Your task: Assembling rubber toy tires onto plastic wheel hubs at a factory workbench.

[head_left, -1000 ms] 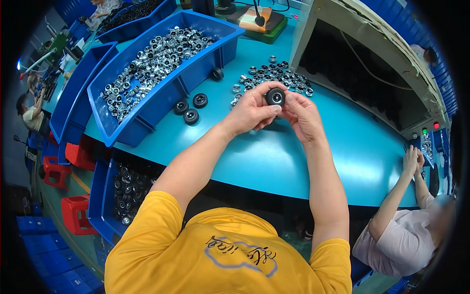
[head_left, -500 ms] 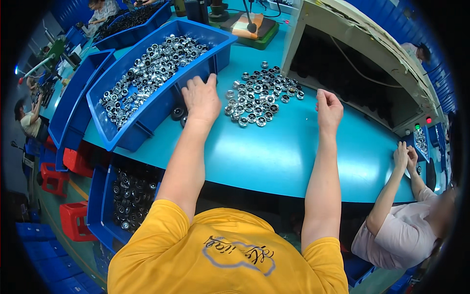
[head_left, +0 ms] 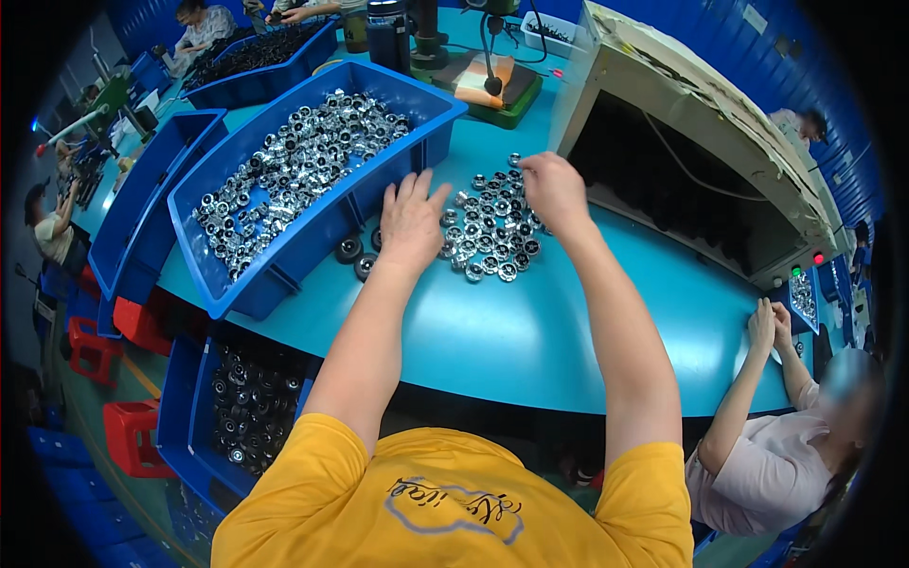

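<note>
Two bare hands: left hand (head_left: 413, 223), fingers spread loose, palm down, centre-left of the frame, between black wheels (head_left: 348, 250) and silver hubs (head_left: 487, 243), near the blue bin (head_left: 317, 243); right hand (head_left: 557, 192), fingertips drawn together at the hubs' upper-right edge (any hold cannot be told). One scatter of said hubs, mid-frame on the turquoise table (head_left: 511, 331), with open tabletop below it to the front edge and rightward.

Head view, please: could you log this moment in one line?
left hand: open beside blue bin; right hand: at loose silver hubs, grip unclear; dark wheels: near bin
</note>
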A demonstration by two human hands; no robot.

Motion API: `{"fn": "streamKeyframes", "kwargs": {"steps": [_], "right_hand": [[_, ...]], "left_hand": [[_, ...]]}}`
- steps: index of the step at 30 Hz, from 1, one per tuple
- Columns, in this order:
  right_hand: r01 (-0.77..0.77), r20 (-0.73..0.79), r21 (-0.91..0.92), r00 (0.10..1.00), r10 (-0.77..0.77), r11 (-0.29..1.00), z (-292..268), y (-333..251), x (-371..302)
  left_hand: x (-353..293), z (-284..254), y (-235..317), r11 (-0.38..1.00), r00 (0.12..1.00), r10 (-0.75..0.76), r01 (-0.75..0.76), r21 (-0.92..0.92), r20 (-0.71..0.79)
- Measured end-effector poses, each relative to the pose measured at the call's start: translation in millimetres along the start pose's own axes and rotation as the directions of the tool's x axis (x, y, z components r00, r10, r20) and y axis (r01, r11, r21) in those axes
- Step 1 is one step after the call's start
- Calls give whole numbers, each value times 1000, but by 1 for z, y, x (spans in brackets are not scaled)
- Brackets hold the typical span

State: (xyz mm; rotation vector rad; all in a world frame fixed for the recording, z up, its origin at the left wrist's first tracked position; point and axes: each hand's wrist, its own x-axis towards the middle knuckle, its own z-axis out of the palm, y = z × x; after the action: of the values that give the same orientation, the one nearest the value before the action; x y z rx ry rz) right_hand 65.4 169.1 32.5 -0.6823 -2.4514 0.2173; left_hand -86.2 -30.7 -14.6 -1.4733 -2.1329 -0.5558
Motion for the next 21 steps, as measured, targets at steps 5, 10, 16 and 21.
{"fn": "streamKeyframes", "kwargs": {"steps": [5, 10, 16, 21], "right_hand": [[-120, 204, -193, 966, 159, 974, 50, 3, 40], [-272, 417, -202, 845, 334, 941, 55, -21, 44], [-145, 278, -156, 943, 184, 977, 41, -16, -7], [-80, 203, -86, 974, 96, 993, 11, -11, -44]], "left_hand": [[7, -8, 3, 967, 949, -236, 250, -45, 210], [10, -10, 2, 956, 942, -293, 290, 43, 165], [12, -13, 4, 961, 936, -275, 271, 49, 221], [9, -10, 6, 966, 954, -257, 251, 58, 155]]}}
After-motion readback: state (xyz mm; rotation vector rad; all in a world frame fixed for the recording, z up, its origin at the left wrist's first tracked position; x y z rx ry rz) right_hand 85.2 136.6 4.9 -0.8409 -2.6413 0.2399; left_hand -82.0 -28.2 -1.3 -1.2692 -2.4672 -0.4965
